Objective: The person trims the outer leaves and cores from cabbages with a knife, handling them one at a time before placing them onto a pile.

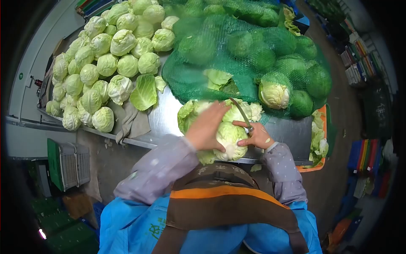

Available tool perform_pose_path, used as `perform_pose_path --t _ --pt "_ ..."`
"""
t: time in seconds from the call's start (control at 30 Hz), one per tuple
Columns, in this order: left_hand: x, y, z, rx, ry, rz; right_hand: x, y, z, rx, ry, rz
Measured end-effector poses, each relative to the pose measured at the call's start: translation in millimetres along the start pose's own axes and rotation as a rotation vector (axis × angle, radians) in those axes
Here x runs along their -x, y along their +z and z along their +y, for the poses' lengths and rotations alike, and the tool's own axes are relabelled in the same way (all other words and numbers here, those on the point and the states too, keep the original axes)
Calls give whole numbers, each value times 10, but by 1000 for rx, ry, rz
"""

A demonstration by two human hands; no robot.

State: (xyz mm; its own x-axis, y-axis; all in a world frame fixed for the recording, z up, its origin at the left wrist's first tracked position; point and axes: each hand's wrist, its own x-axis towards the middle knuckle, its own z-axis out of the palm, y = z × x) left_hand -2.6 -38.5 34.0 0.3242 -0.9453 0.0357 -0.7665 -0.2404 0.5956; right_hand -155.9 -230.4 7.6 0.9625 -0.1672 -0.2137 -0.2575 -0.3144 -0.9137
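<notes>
A pale green cabbage sits at the front edge of the metal table, between my two hands. My left hand lies along its left side, thumb near the front and fingers stretched toward the back, steadying it. In my right hand is a knife with a curved blade pointing up and back; the thumb and a finger of that hand also touch the cabbage's right side. Loose outer leaves lie behind and left of the cabbage. How far my left fingertips press on it is hard to see.
Trimmed cabbages are heaped at the left. A green mesh sack full of cabbages covers the back right, with one cabbage at its mouth. A grey cloth hangs over the edge. An orange crate of leaves stands right.
</notes>
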Motion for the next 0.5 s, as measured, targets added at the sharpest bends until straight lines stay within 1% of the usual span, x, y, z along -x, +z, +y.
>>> perform_pose_path --t 0.03,0.07,0.1,0.13,0.17,0.2,0.27,0.3,0.33,0.4,0.43,0.5 --pt "-93 207 -81 38 63 -128 -16 -29 7 20 -17 -29" --pt "-110 333 -113 36 69 -128 -32 -52 21 39 -33 -54" --pt "-91 454 -123 274 -71 -115 -29 -26 66 39 -32 -44" --pt "-88 516 -91 514 -212 -110 26 63 137 -77 -12 162" --pt "-81 583 -55 609 -281 -82 126 167 183 -190 15 361" --pt "-77 576 -17 619 -283 -89 240 242 120 -188 27 361" --pt "-144 494 15 545 -272 -102 449 328 -112 336 24 640" --pt "-155 506 25 486 -302 -104 553 359 -133 409 -53 659" --pt "-166 498 46 492 -300 -106 651 386 -138 413 -48 658" --pt "-186 470 85 482 -354 -130 796 436 -144 348 245 461" --pt "-188 493 88 483 -352 -140 788 453 -174 375 247 441" --pt "-192 552 95 502 -347 -79 692 474 -142 390 297 444"
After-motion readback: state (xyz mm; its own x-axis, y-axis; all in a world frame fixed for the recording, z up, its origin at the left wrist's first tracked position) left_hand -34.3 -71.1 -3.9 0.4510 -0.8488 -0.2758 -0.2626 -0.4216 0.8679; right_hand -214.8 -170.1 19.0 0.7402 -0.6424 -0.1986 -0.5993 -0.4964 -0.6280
